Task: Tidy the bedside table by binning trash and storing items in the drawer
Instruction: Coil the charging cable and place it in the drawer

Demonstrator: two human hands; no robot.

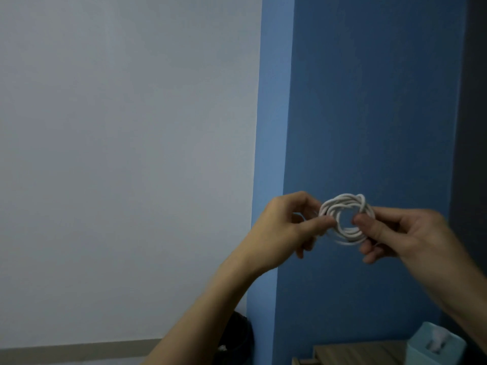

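Coiled white cable (342, 201) hangs well above the counter (358, 351), left hand (286, 229) and right hand (413, 233) pinching opposite sides; light, springy, probably uncoils unless gripped across loops.

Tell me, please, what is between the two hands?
In the head view, a coiled white cable lies between the left hand and the right hand; both hands pinch it.

I see a white cable coil (345, 219) with a smooth, matt plastic sheath, a table top (363, 352) of pale, matt wood, and a blue wall (369, 101) in flat paint.
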